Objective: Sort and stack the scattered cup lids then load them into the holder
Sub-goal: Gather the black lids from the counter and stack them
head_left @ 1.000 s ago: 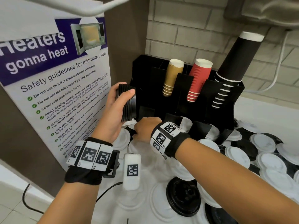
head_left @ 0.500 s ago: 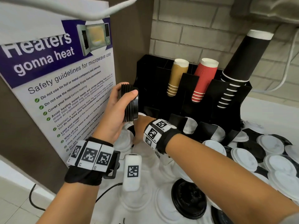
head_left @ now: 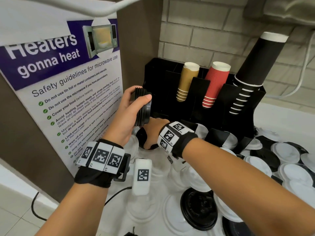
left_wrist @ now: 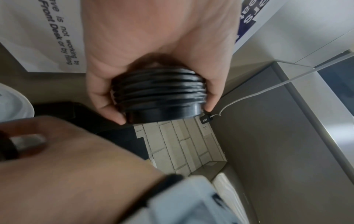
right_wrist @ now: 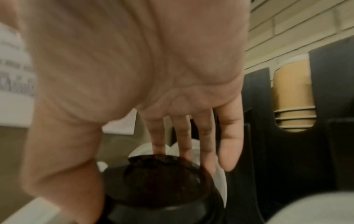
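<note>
My left hand (head_left: 134, 106) grips a stack of several black lids (head_left: 143, 108) on its side, held up just left of the black holder (head_left: 221, 99). In the left wrist view the thumb and fingers wrap the ribbed stack (left_wrist: 159, 94). My right hand (head_left: 151, 133) reaches down under that stack onto a single black lid (head_left: 140, 137) lying on the counter at the holder's front left corner. Its fingers (right_wrist: 228, 136) run straight down behind that black lid (right_wrist: 162, 181), with the thumb at its near left side; the view is blurred.
Many white lids (head_left: 288, 150) and black lids (head_left: 199, 208) lie scattered over the white counter. The holder carries tan cups (head_left: 187, 80), red cups (head_left: 214, 84) and black cups (head_left: 255, 70). A microwave safety poster (head_left: 68, 91) stands close on the left.
My right hand has moved left and down from the holder's front onto the single black lid. My left hand keeps the stack in about the same place.
</note>
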Demonstrator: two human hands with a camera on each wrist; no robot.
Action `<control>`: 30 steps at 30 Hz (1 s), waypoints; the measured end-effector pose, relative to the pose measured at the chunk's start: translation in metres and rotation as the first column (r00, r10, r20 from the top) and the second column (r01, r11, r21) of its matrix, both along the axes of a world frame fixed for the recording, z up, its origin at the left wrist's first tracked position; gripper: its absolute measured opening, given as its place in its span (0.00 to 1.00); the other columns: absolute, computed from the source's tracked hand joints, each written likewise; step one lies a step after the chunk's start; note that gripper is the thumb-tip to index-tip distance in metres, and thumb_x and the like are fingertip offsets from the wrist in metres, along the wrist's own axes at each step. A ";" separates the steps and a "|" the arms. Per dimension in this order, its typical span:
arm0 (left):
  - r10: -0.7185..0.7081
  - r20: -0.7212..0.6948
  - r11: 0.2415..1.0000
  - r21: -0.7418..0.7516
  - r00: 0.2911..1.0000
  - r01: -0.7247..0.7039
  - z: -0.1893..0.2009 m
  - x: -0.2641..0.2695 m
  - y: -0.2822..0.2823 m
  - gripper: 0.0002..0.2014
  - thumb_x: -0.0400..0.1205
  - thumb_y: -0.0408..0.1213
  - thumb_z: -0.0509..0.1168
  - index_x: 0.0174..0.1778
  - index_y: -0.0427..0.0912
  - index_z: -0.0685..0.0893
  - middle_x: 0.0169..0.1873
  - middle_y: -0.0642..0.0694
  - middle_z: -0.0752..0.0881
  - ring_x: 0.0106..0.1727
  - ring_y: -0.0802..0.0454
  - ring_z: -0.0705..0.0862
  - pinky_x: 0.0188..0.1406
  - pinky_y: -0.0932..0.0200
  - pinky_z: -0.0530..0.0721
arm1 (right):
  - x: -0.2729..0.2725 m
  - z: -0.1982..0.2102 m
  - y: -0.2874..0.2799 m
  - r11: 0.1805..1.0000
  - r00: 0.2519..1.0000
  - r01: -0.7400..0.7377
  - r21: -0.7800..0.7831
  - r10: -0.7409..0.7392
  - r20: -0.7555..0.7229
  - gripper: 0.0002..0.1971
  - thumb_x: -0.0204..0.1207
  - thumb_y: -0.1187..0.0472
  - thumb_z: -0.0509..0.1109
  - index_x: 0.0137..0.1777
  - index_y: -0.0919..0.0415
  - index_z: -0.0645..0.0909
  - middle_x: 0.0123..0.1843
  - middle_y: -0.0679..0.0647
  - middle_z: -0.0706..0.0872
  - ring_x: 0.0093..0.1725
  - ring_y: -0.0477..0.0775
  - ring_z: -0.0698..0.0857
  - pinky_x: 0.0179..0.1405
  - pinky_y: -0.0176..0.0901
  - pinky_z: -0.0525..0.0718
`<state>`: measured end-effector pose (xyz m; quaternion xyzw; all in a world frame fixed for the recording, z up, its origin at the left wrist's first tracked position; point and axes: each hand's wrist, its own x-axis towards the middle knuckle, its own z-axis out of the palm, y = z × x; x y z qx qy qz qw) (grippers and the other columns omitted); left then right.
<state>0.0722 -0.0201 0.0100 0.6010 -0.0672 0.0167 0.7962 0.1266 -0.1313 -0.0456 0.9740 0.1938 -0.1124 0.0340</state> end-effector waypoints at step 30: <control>-0.338 -0.022 0.940 -0.046 0.941 0.337 -0.023 -0.055 -0.068 0.33 0.67 0.59 0.70 0.70 0.57 0.76 0.61 0.45 0.85 0.62 0.49 0.86 0.51 0.54 0.85 | -0.153 0.048 -0.101 -0.001 0.952 0.215 0.977 -0.223 -0.210 0.27 0.71 0.59 0.70 0.69 0.37 0.75 0.63 0.59 0.82 0.59 0.58 0.87 0.59 0.62 0.86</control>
